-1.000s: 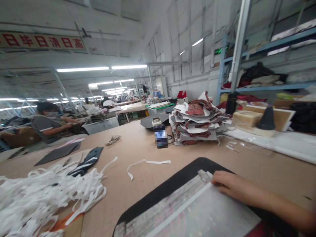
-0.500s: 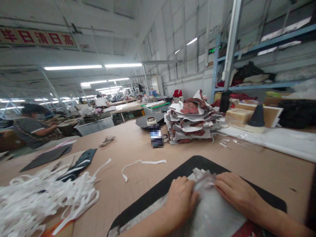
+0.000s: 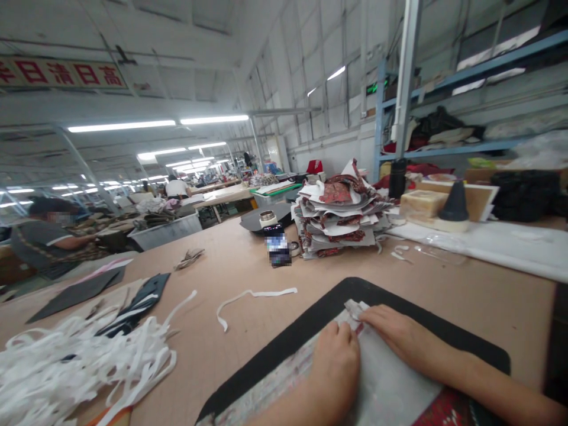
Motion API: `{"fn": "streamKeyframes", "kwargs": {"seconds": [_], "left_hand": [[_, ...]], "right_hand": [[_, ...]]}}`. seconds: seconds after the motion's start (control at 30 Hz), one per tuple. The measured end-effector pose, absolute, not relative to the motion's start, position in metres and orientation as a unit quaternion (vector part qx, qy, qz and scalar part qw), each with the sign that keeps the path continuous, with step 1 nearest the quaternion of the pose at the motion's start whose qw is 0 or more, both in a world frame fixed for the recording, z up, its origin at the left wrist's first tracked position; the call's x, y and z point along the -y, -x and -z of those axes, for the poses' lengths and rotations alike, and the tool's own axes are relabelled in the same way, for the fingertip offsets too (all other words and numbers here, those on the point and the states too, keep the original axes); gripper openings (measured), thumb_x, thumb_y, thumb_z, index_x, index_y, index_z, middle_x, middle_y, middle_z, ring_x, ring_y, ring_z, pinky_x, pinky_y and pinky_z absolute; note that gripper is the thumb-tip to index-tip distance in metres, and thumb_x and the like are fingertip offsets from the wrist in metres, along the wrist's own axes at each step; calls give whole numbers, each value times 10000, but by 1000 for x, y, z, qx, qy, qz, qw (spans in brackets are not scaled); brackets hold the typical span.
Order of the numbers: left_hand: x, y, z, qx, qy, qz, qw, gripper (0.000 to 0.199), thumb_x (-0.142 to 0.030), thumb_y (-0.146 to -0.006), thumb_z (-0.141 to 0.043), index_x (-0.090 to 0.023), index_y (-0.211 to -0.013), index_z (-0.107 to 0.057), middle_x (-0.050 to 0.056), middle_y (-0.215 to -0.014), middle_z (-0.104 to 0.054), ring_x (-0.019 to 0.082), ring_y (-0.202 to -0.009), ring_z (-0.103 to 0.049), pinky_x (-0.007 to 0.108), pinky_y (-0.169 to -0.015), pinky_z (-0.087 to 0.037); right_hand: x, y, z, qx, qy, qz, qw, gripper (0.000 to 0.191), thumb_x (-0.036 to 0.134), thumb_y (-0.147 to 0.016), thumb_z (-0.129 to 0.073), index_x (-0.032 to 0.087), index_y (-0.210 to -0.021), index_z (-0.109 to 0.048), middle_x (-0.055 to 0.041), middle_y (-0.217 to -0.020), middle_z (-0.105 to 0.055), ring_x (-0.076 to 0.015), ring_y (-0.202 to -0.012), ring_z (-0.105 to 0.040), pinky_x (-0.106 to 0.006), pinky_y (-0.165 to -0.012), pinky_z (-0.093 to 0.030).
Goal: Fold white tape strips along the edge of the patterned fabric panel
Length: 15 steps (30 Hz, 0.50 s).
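A light grey fabric piece (image 3: 390,378) lies over a black board (image 3: 444,316) on the table in front of me. Its lower right part shows a red patterned side (image 3: 444,408). My left hand (image 3: 335,361) is closed at the fabric's upper left edge, its fingers curled down and the fingertips hidden. Just right of it, my right hand (image 3: 402,334) has its fingers together on the upper corner, with a bit of cloth sticking out beyond the fingertips. Grey, faintly mottled fabric (image 3: 275,387) also runs along the board's left side.
White strips (image 3: 89,361) are heaped at the left; one loose strip (image 3: 257,293) lies mid-table. Behind are a phone (image 3: 278,245) against a flask (image 3: 267,217) and a stack of cut fabric (image 3: 339,219). A black cone (image 3: 455,204) stands right. Someone (image 3: 48,236) sits at far left.
My hands have moved slightly apart from the fabric's top edge, the left drawn a little toward me. The fabric lies flatter between them. The view has shifted slightly.
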State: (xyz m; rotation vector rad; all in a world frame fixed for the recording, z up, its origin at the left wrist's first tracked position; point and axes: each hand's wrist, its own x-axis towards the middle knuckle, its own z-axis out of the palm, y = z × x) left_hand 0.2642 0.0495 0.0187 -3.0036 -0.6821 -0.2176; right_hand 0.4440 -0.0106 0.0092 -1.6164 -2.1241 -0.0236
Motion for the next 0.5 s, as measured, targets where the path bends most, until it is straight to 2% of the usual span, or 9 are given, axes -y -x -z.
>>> {"fn": "streamKeyframes", "kwargs": {"seconds": [0.07, 0.13, 0.3, 0.5], "left_hand": [[-46, -265, -18, 202, 977, 44, 49, 293, -70, -858, -418, -39, -1134, -509, 126, -1012, -542, 260, -890, -485, 372, -738, -455], [-42, -263, -21, 197, 979, 24, 56, 290, -71, -858, -414, -21, -1126, -512, 136, -1002, -542, 264, -896, -491, 371, -717, -464], [-38, -227, -23, 224, 972, 3, 66, 196, -78, -860, -430, -97, -976, -586, 101, -955, -556, 254, -873, -501, 348, -680, -461], [-39, -129, 0, 271, 959, 31, 83, 260, -78, -873, -413, -200, -1002, -603, 57, -918, -591, 195, -811, -529, 261, -686, -443]], "right_hand": [[12, -445, -8, 788, 577, 17, 215, 347, 90, -843, -416, 245, -1115, -565, -50, -1035, -599, -178, -941, -542, -308, -826, -463], [13, -445, -6, 797, 570, 32, 198, 330, 117, -848, -430, 256, -1111, -573, -47, -1044, -596, -187, -948, -538, -315, -825, -462], [13, -446, -2, 803, 553, 61, 212, 371, 65, -836, -376, 228, -1104, -573, -63, -1049, -605, -183, -941, -547, -311, -816, -475], [16, -443, -11, 805, 562, 38, 186, 397, 35, -822, -352, 221, -1084, -585, -66, -1036, -605, -188, -938, -550, -299, -818, -469]]}}
